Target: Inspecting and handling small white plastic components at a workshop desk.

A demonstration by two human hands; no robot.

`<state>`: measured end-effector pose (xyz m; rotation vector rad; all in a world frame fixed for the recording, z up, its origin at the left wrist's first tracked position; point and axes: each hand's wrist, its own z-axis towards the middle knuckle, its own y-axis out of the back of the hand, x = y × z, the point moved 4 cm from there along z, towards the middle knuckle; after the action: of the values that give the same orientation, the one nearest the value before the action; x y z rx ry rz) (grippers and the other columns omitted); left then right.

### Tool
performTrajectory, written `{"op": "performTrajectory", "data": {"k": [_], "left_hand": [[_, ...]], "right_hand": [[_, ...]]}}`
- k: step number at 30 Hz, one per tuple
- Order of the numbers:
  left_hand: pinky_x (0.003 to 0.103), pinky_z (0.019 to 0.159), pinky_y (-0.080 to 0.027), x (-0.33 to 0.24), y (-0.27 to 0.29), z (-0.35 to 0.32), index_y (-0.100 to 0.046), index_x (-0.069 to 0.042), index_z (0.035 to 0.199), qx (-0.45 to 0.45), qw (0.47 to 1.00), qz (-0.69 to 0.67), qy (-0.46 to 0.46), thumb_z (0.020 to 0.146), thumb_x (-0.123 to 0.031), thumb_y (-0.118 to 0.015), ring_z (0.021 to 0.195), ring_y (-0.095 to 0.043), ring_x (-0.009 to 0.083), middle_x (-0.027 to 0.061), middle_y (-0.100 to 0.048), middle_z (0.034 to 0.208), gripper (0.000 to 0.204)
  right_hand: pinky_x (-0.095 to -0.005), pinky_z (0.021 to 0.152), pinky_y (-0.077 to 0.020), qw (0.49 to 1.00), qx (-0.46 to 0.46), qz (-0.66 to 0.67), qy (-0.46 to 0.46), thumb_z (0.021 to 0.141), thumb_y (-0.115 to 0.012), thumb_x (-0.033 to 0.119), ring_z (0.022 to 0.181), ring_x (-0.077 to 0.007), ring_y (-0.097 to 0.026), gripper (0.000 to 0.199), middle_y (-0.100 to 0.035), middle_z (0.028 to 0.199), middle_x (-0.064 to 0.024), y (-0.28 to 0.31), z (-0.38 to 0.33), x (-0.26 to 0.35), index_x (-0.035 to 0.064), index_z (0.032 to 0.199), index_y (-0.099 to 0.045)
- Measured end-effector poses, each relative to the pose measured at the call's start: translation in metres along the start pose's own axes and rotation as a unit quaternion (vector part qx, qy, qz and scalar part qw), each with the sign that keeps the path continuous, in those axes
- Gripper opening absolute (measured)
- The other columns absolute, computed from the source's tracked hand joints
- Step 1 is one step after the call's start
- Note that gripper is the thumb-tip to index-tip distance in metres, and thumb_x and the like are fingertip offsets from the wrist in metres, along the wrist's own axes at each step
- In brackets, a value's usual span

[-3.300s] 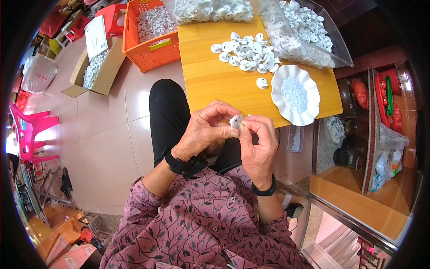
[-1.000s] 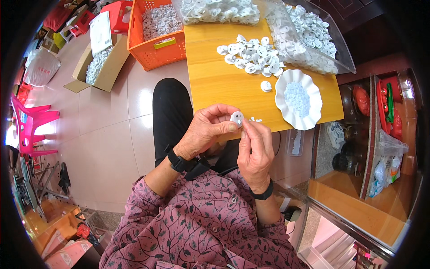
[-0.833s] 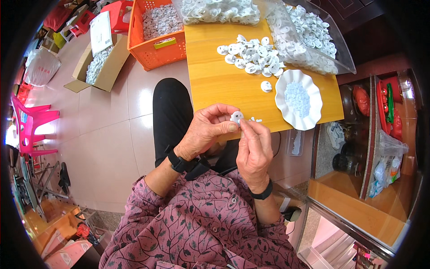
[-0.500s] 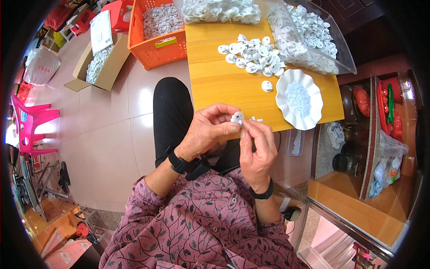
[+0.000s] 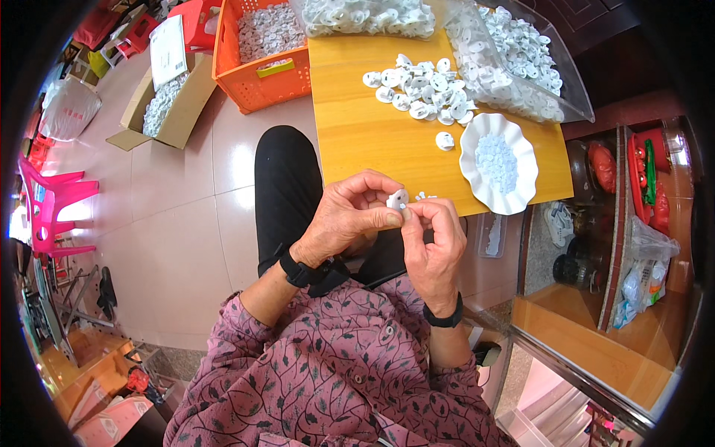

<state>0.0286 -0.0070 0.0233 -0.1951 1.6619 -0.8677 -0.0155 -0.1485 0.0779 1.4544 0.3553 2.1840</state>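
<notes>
My left hand [image 5: 350, 220] and my right hand [image 5: 433, 246] meet in front of my chest, just at the near edge of a low wooden table [image 5: 372, 141]. Both pinch one small white round plastic part [image 5: 397, 199] between their fingertips. On the table lies a loose group of the same white parts [image 5: 421, 86]. To their right stands a white scalloped plate [image 5: 497, 162] filled with tiny pale pieces. A single white part [image 5: 445, 140] lies beside the plate.
A clear plastic tray [image 5: 521, 56] of white parts stands at the table's far right, a heap of them [image 5: 369, 15] at the back. An orange crate [image 5: 261, 52] and a cardboard box [image 5: 167, 97] of parts sit on the tiled floor at left. Pink stools [image 5: 52, 212] stand far left; shelves [image 5: 633, 223] lie right.
Both hands stay together on the white part, shifting only slightly as the fingers work on it. The table's contents have not moved.
</notes>
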Motion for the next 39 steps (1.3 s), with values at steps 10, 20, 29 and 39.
{"op": "performTrajectory", "data": {"k": [10, 20, 29, 39], "left_hand": [[0.027, 0.088, -0.054, -0.001, -0.002, -0.001, -0.067, 0.001, 0.109, 0.002, 1.000, -0.017, 0.010, 0.078, 0.002, -0.081, 0.096, -0.064, 0.0131, 0.0062, -0.064, 0.108, 0.034], [0.025, 0.084, -0.054, 0.001, 0.003, -0.003, -0.068, 0.001, 0.106, -0.005, 1.000, 0.003, 0.004, 0.077, 0.000, -0.082, 0.093, -0.063, 0.0117, 0.0048, -0.063, 0.104, 0.032], [0.024, 0.082, -0.054, -0.004, 0.004, -0.001, -0.067, 0.002, 0.106, -0.019, 0.999, -0.031, 0.019, 0.077, 0.000, -0.083, 0.090, -0.063, 0.0108, 0.0047, -0.064, 0.103, 0.033], [0.026, 0.072, -0.055, -0.044, 0.020, 0.027, -0.065, 0.004, 0.111, -0.098, 0.984, 0.148, 0.012, 0.091, -0.010, -0.073, 0.082, -0.065, 0.0133, 0.0064, -0.068, 0.095, 0.026]], "right_hand": [[-0.0312, 0.060, -0.0507, 1.000, 0.013, 0.009, -0.004, 0.086, -0.066, -0.005, 0.069, -0.0220, -0.059, 0.014, -0.057, 0.089, -0.0122, 0.000, 0.000, -0.002, -0.0002, 0.095, -0.056], [-0.0342, 0.061, -0.0498, 0.999, 0.038, -0.002, 0.010, 0.087, -0.064, -0.005, 0.070, -0.0262, -0.058, 0.014, -0.056, 0.087, -0.0134, -0.003, 0.001, 0.002, 0.0011, 0.095, -0.055], [-0.0337, 0.063, -0.0499, 0.998, 0.036, 0.041, -0.039, 0.090, -0.067, 0.000, 0.071, -0.0239, -0.061, 0.007, -0.061, 0.086, -0.0127, -0.004, 0.002, -0.001, -0.0004, 0.093, -0.061], [-0.0305, 0.063, -0.0498, 0.994, 0.039, 0.050, -0.091, 0.090, -0.067, 0.000, 0.069, -0.0204, -0.061, 0.006, -0.061, 0.084, -0.0114, 0.004, -0.018, -0.017, -0.0017, 0.093, -0.062]]}}
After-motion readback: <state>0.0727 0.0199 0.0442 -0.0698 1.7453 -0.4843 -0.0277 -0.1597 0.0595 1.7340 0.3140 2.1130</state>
